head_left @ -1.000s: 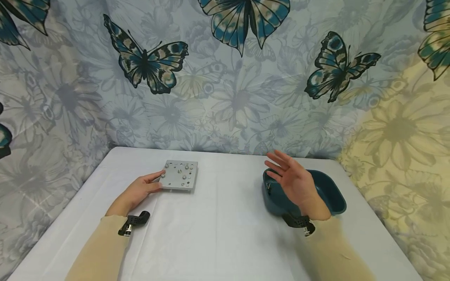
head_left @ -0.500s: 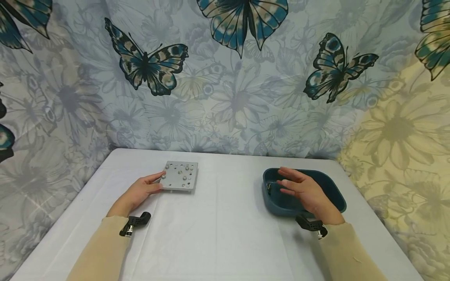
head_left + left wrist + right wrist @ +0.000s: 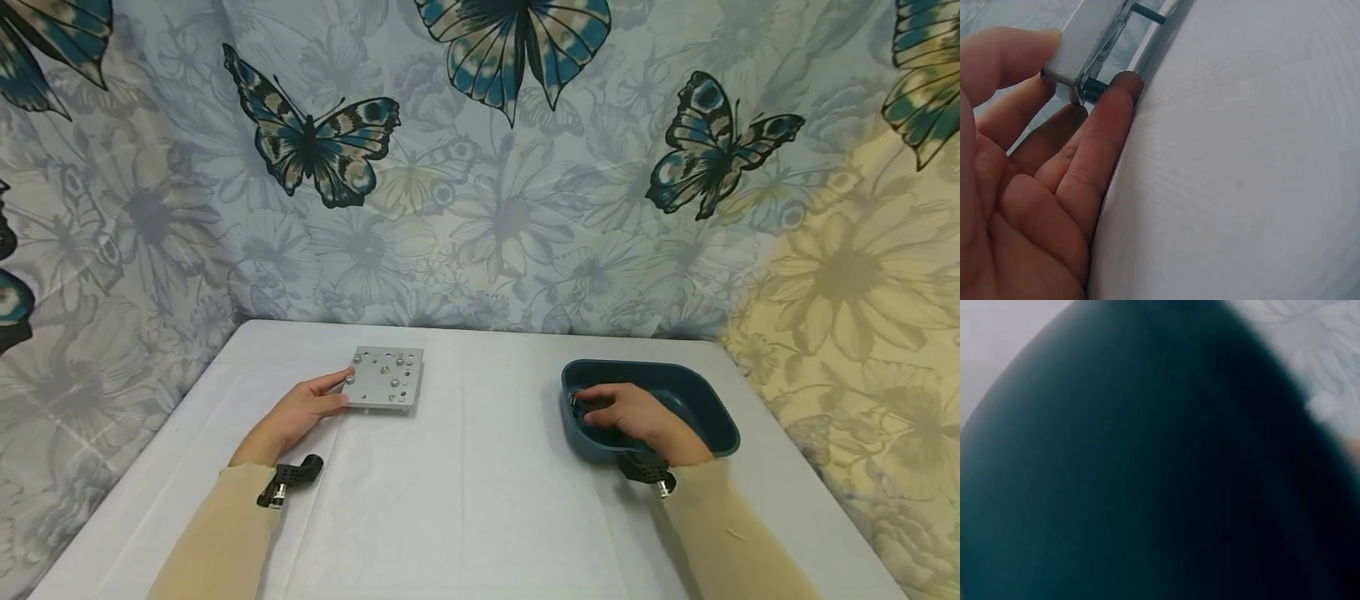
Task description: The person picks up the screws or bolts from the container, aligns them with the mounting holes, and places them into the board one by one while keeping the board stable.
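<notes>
My left hand (image 3: pixel 300 414) pinches the near left edge of a flat silver metal plate (image 3: pixel 382 392), thumb on one side and fingers beneath. Small holes and several round bolt heads dot the plate's top. Threaded bolt shanks (image 3: pixel 1149 14) stick out from its underside in the left wrist view. My right hand (image 3: pixel 637 419) reaches down into a dark teal plastic bin (image 3: pixel 693 392), thumb and forefinger apart and bent toward its left end. Some small metal pieces (image 3: pixel 573 400) lie there by the forefinger, too small to make out. The bin wall hides that hand's fingers in the right wrist view.
Both things stand on a table with a white cloth (image 3: pixel 465 500). A curtain printed with butterflies and flowers (image 3: pixel 510 217) hangs behind and along the sides. Each wrist wears a black camera mount (image 3: pixel 300 472).
My right hand has come down from above the bin into it, its fingers bending toward the left end. The left hand and the plate stay in place.
</notes>
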### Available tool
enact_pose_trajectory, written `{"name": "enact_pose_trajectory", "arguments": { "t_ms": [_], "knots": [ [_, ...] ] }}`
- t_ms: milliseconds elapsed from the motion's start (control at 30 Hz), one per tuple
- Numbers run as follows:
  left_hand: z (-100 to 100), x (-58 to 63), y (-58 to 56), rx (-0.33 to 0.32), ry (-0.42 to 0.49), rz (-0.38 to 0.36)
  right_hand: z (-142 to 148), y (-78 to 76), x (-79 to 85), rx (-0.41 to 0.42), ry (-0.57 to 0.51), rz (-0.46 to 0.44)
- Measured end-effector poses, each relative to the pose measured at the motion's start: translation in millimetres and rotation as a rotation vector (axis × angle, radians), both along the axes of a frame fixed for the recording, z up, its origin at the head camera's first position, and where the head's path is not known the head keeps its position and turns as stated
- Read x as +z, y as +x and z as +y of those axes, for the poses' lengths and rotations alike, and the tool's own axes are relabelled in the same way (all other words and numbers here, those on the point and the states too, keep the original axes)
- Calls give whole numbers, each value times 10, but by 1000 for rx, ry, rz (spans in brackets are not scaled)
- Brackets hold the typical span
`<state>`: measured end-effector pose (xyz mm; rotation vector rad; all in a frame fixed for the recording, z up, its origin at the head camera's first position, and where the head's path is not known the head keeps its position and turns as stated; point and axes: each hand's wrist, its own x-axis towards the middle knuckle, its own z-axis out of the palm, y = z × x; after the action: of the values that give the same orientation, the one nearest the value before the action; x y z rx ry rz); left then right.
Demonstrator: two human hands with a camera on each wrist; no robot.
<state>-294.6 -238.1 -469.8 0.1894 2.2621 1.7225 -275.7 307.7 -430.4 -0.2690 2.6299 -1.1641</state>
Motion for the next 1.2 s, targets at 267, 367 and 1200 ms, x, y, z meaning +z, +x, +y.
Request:
{"name": "enact_pose_trajectory", "arguments": {
  "t_ms": [267, 367, 1200],
  "knots": [
    [8, -12, -5, 10, -12, -3, -28, -15, 4, 96, 99, 65],
    [7, -3, -1, 12, -24, -8, -36, -31, -5, 143, 152, 115],
    [17, 4, 5, 4, -4, 10, -120, -56, -65, 181, 334, 295]
  ]
}}
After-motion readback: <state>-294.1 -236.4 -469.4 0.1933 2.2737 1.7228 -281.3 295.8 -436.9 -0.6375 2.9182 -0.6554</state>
